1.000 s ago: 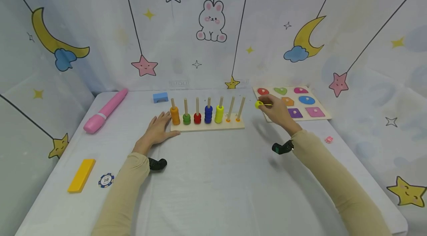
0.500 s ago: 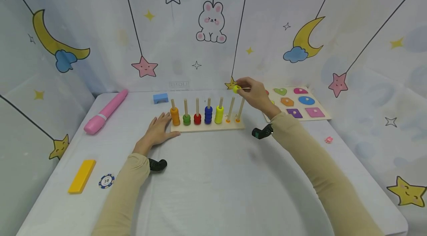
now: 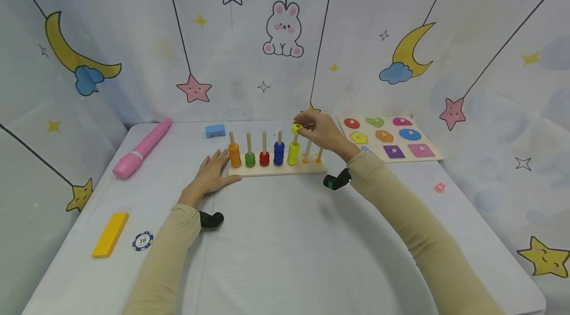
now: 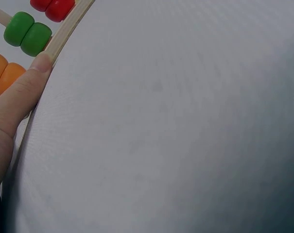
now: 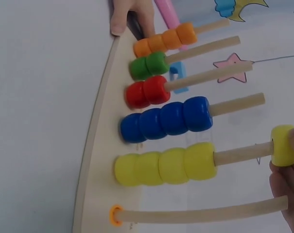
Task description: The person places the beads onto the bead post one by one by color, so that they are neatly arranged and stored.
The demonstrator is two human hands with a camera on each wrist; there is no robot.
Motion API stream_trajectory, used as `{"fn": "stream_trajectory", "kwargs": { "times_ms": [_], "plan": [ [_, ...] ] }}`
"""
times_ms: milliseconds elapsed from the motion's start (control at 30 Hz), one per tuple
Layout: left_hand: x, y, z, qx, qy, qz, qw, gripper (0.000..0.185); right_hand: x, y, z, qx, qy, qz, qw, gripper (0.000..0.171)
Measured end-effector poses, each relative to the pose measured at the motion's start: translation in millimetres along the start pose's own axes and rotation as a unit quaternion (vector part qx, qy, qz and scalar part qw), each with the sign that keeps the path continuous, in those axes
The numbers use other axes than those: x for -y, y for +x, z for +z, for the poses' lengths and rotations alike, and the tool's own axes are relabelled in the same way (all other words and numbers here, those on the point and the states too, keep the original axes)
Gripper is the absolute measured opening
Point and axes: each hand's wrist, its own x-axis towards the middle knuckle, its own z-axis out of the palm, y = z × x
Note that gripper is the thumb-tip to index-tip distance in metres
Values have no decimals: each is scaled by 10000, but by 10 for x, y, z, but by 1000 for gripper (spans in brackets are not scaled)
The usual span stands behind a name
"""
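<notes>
My right hand (image 3: 324,131) pinches a yellow bead (image 5: 284,145) at the top of a wooden peg. The peg's tip appears to enter the bead, and several yellow beads (image 5: 166,165) sit lower down. This peg belongs to a wooden bead stacker (image 3: 276,172), which also carries orange (image 3: 234,155), green (image 3: 250,158), red (image 3: 264,158) and blue beads (image 3: 278,153). Two pegs at its right end bear no beads. My left hand (image 3: 208,176) rests at the stacker's left end, fingers extended, its thumb (image 4: 27,90) against the base's front edge.
Behind my right hand lies a shape puzzle board (image 3: 418,157). A pink bat-like toy (image 3: 142,148), blue block (image 3: 215,130), yellow block (image 3: 110,235) and poker chip (image 3: 143,241) are on the left. One small pink item (image 3: 439,187) lies right. A patterned curtain hangs behind.
My right hand has carried the yellow bead leftward from beside the puzzle board to the top of the yellow peg. The left hand has stayed put.
</notes>
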Motion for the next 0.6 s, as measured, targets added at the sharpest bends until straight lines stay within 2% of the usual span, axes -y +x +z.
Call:
{"fn": "stream_trajectory", "kwargs": {
  "times_ms": [433,600],
  "plan": [
    [-22,1,-21,-15,30,8,10000,90,-10,-17,-36,-161,-80,-65,9998,27],
    [-22,-5,-19,42,44,-46,10000,89,-82,-52,-87,-279,-210,-123,9993,29]
  ]
}}
